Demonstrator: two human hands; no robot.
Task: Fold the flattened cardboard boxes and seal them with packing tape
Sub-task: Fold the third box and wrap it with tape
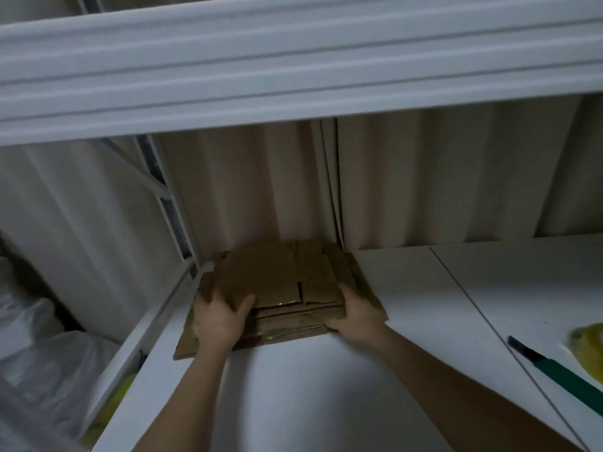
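Note:
A stack of several flattened brown cardboard boxes (280, 278) lies on the white shelf board (313, 386), close to the left rear corner. My left hand (218, 318) lies on the stack's near left part, thumb spread over the top sheet. My right hand (357, 313) grips the stack's near right edge, fingers curled at its side. A roll of packing tape (587, 345), yellowish and blurred, sits at the far right edge of the board. Beside it lies a green-handled cutter with a black blade (551, 373).
A white shelf beam (293, 70) crosses overhead, close to my head. Pale curtains (424, 184) hang behind the shelf. A white upright post (169, 203) stands at the left, with clear plastic bags (42, 347) beyond it on the lower left.

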